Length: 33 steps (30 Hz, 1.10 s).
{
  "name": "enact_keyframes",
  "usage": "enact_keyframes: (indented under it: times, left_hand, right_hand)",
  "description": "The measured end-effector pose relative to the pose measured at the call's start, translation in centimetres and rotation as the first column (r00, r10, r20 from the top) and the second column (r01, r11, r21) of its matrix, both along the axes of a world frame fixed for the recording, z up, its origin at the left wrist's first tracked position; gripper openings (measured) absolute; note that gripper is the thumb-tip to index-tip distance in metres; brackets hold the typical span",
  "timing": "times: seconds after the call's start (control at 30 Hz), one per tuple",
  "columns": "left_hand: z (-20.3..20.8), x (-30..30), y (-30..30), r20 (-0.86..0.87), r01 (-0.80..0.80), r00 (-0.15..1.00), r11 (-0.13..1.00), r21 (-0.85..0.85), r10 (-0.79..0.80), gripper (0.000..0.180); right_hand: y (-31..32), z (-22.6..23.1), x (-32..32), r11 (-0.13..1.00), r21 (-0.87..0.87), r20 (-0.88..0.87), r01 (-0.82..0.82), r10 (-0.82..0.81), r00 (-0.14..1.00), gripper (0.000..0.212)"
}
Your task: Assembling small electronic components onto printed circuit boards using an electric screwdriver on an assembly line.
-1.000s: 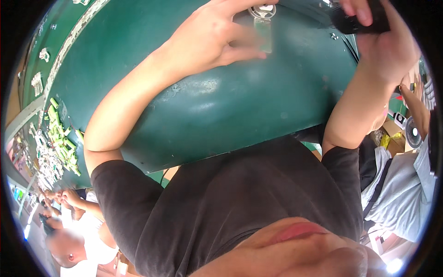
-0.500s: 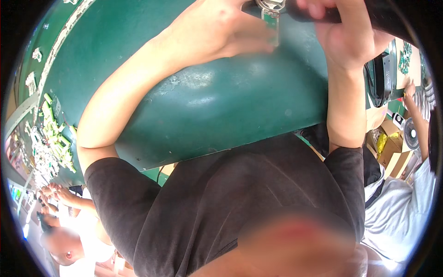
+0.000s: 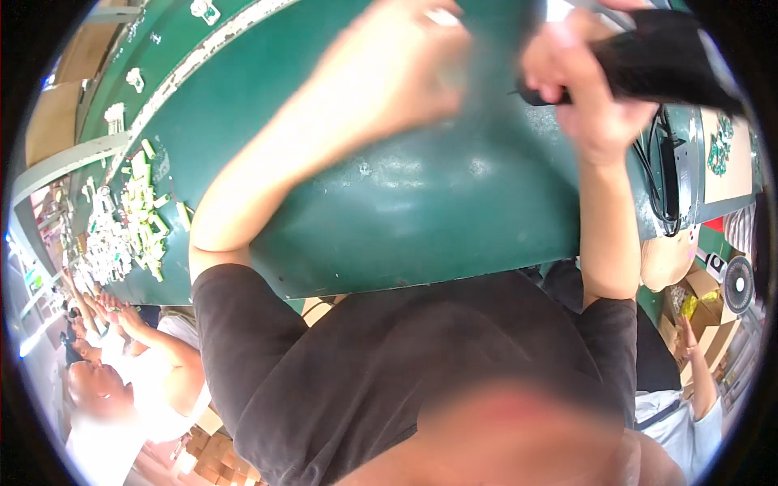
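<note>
My left hand [image 3: 405, 77] is over the green table [image 3: 389, 219], smeared by motion. Its fingers look curled, and a small whitish piece [image 3: 442, 16] shows at its upper edge; what kind of piece it is, I cannot make out. My right hand [image 3: 587, 85] is closed around a black electric screwdriver [image 3: 660, 57], whose thin tip points left toward my left hand. A bright, pale patch beyond the right fingers is cut off by the top edge. A gap separates the two hands.
Left on the table lie light-green cylinders [image 3: 142, 215] and a heap of small whitish parts [image 3: 105, 243], beside a pale rail [image 3: 190, 61]. A black device with cables [image 3: 671, 174] stands right. Co-workers sit at both sides; a fan [image 3: 737, 283] and cartons are lower right.
My left hand has moved up and left, apart from the clear part with a round end seen earlier between the hands. My right hand has shifted slightly left, bringing more of the screwdriver into view.
</note>
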State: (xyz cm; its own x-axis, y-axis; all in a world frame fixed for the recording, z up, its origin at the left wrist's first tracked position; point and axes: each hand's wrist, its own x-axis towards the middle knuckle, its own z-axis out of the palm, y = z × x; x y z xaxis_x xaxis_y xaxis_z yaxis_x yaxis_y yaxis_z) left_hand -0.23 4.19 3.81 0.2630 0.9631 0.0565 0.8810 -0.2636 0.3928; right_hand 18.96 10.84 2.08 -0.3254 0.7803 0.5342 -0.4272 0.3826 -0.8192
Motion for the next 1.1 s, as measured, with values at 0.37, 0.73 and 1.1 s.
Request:
enact_keyframes:
  times: [0.37, 0.73, 1.1]
  left_hand:
    - [-5.3, -27.5, 16.3, -0.225, -0.490, 0.795, 0.815, 0.309, 0.564, 0.059]
    - [-4.1, -18.0, 13.3, 0.135, -0.455, 0.885, 0.766, 0.455, 0.445, 0.027]
    - [-3.0, 1.5, -0.9, 0.192, 0.316, 0.913, 0.921, 0.227, -0.360, 0.035]
  right_hand:
    - [-0.4, -0.1, -0.4, 0.978, -0.017, 0.066, -0.206, 0.207, 0.976, 0.019]
    - [5.0, 6.2, 4.2, 0.925, 0.340, -0.243, 0.170, -0.088, 0.966, 0.056]
    - [3.8, 6.1, 3.2, 0.979, 0.192, 0.055, -0.062, 0.052, 0.997, 0.053]
